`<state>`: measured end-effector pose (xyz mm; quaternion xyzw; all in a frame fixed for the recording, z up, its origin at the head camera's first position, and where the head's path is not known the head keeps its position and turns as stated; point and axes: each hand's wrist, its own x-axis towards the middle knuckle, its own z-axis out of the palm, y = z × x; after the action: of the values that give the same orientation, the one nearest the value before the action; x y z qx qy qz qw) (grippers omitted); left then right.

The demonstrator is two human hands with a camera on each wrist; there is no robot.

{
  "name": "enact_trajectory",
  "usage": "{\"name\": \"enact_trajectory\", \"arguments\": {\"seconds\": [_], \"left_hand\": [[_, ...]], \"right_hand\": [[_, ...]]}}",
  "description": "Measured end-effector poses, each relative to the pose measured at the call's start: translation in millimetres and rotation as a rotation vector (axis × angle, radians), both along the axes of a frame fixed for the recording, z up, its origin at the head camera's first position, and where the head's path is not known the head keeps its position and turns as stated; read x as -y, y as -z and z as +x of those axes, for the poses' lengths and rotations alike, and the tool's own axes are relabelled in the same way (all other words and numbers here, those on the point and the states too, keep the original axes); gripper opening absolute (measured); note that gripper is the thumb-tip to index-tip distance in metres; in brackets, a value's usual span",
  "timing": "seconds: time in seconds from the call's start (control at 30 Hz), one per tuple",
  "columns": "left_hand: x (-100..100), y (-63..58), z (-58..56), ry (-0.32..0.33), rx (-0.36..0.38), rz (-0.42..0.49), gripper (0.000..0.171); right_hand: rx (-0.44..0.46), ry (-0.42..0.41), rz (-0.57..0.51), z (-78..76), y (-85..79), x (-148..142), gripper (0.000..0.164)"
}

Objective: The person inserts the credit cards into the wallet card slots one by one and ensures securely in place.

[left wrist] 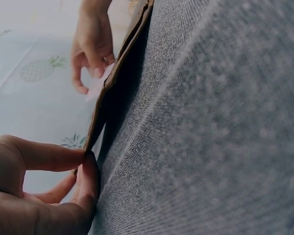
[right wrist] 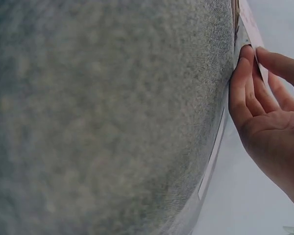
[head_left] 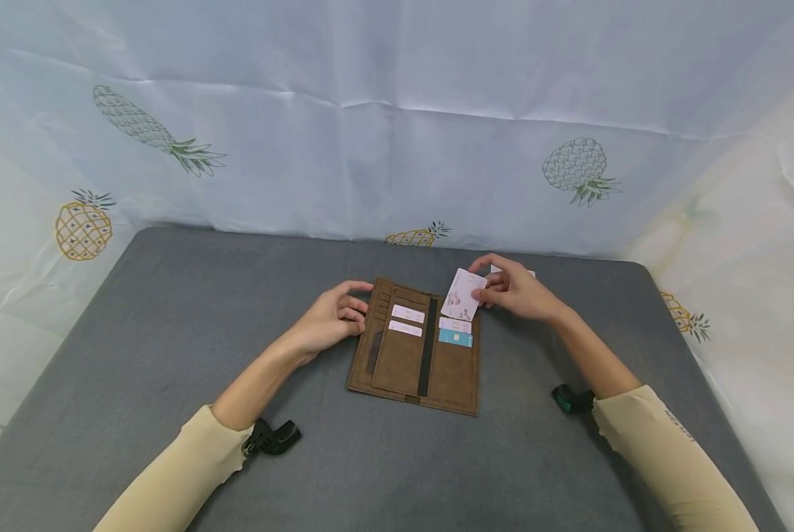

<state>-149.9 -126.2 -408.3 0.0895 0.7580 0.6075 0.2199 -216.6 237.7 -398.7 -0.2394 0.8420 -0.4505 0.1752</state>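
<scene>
A brown wallet [head_left: 397, 369] lies spread open on the grey table, a dark strap running down its middle. My left hand [head_left: 330, 319] pinches its left edge between thumb and fingers, as the left wrist view also shows. Between thumb and fingers my right hand [head_left: 520, 292] holds a pale pink printed card [head_left: 462, 294], tilted over the wallet's upper right side. Beneath it, a pink card [head_left: 455, 325] and a blue card [head_left: 455, 338] sit in the right-hand slots. Two pink cards, an upper one [head_left: 408, 314] and a lower one [head_left: 405, 328], show in the left-hand slots.
Another white card [right wrist: 211, 159] lies flat on the table beyond the right hand, mostly hidden by it in the head view. A pale curtain [head_left: 370, 170] with pineapple prints hangs along the table's far edge. Black straps with small devices are at both sleeve cuffs.
</scene>
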Motion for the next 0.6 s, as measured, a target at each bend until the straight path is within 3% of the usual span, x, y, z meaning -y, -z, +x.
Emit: {"name": "enact_trajectory", "arguments": {"seconds": [0.27,0.6], "left_hand": [[0.0,0.1,0.3,0.007,0.001,0.004,0.069],[0.1,-1.8,1.6,0.010,0.001,-0.003,0.068]], "right_hand": [[0.038,-0.052,0.071,1.3,-0.2,4.4,0.041],[0.023,-0.049,0.089,7.0,-1.5,8.3,0.039]]}}
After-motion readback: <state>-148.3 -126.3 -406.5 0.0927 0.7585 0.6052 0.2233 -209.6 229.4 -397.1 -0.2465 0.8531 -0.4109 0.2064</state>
